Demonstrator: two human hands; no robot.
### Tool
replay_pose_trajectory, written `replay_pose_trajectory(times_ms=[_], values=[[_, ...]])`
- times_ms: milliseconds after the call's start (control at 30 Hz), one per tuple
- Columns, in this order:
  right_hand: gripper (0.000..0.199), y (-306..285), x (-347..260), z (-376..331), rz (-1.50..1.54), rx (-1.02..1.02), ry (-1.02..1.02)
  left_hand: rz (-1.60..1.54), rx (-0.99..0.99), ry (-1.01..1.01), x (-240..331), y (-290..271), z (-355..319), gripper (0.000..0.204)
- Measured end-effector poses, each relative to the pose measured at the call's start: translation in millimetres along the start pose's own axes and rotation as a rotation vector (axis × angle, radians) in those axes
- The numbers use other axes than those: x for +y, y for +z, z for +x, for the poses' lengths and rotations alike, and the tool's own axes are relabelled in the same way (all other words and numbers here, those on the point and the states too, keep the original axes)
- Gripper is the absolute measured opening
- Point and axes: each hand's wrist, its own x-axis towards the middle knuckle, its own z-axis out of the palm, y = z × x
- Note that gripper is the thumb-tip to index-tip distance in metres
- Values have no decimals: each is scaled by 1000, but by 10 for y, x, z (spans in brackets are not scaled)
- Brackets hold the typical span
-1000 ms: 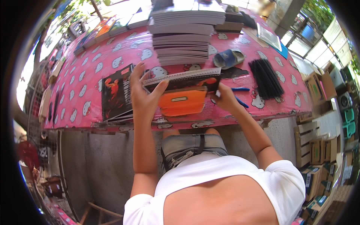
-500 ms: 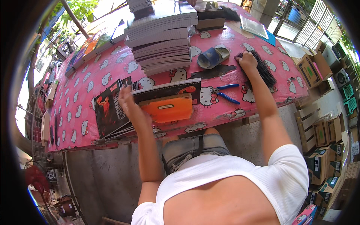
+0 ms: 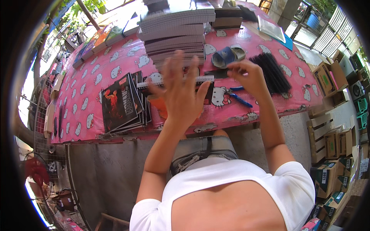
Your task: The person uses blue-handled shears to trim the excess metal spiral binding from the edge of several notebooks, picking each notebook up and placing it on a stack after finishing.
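My left hand (image 3: 180, 94) is open, its fingers spread above an orange block-like piece (image 3: 158, 106) and a spiral-edged black notebook (image 3: 208, 90), hiding much of both. My right hand (image 3: 248, 77) has thumb and fingers drawn together near a blue-grey slipper (image 3: 225, 57); whatever it pinches, if anything, I cannot make out. To its right lies a pile of black spiral binding coils (image 3: 273, 73). Pliers with blue handles (image 3: 241, 101) rest just below that hand. Left of my left hand, several black notebooks with a red figure (image 3: 119, 104) lie in an overlapping heap.
A tall stack of unbound paper blocks (image 3: 173, 38) stands at the table's middle back. Colourful books (image 3: 98, 44) line the far left edge. A dark box (image 3: 227, 19) and clear plastic sheets (image 3: 271, 29) sit at the back right. Cardboard boxes (image 3: 325, 77) stand beyond the table.
My right hand has left the pile of coils and moved left, toward the slipper. My left hand has shifted right from the notebook heap to above the orange piece. The view has shifted slightly.
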Motion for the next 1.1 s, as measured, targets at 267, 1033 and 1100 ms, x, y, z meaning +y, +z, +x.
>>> replay_pose_trajectory(times_ms=[267, 1033, 1100], values=[[18, 795, 603, -123, -501, 375, -328, -410, 166, 200, 67, 225, -309, 58], [28, -434, -661, -797, -114, -132, -26, -940, -789, 57, 236, -177, -645, 27], [27, -577, -681, -873, -82, -137, -13, -967, -808, -22, 300, -386, -380, 22]])
